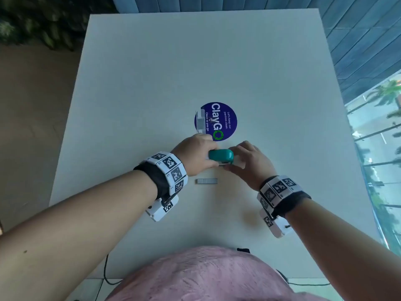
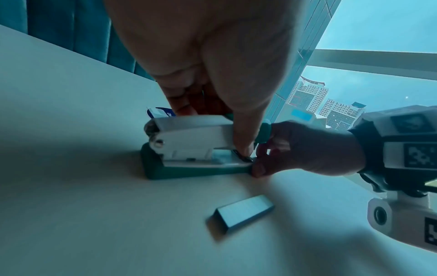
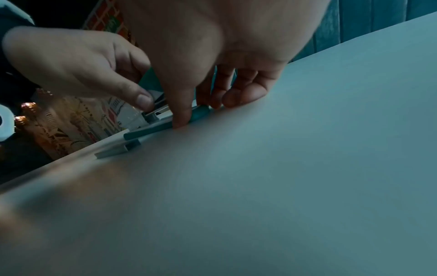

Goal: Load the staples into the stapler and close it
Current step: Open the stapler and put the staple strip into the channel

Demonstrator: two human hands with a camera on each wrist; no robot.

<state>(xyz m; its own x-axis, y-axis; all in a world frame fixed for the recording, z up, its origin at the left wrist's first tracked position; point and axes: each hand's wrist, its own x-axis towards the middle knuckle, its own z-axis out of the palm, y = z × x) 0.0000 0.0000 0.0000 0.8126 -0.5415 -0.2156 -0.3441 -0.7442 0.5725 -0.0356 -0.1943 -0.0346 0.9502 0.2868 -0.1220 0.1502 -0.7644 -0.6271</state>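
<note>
A small teal and white stapler [image 1: 221,156] stands on the white table [image 1: 217,61]. My left hand [image 1: 202,154] grips its upper part from above, with the thumb [image 2: 241,130] on the near side of the white body [image 2: 189,138]. At the front end, my right hand [image 1: 239,158] pinches the teal base [image 2: 196,170], its thumb [image 3: 182,114] against the base's [image 3: 151,131] near edge. A loose strip of staples [image 1: 207,181] lies on the table just in front of the stapler, touched by neither hand. The left wrist view shows the strip [image 2: 246,210] too.
A clear plastic staple box [image 1: 200,122] lies on the left edge of a round blue sticker [image 1: 223,121] just behind my left hand. A window runs along the table's right side. A black cable [image 1: 106,270] hangs over the near edge.
</note>
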